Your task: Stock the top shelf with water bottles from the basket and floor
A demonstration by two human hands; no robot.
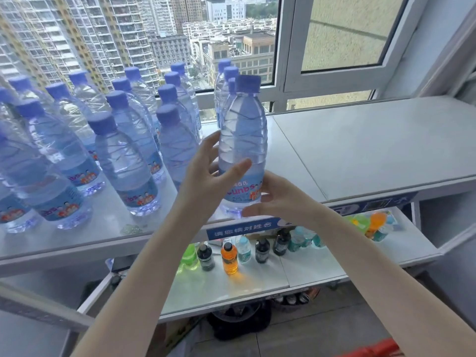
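Note:
A clear water bottle [244,140] with a blue cap and blue label stands upright near the front edge of the white top shelf [360,150]. My left hand [208,173] wraps its left side, thumb across the front. My right hand [278,199] cups its base from the right. Several more water bottles [123,150] of the same kind stand in rows over the shelf's left half, and a few [226,81] stand right behind the held one. Neither the basket nor the floor bottles can be made out.
The shelf's right half is bare white surface. A lower shelf [309,269] carries small orange [230,257], green and dark drink bottles. A window [154,34] runs behind the shelf. Something red [373,350] shows at the bottom edge.

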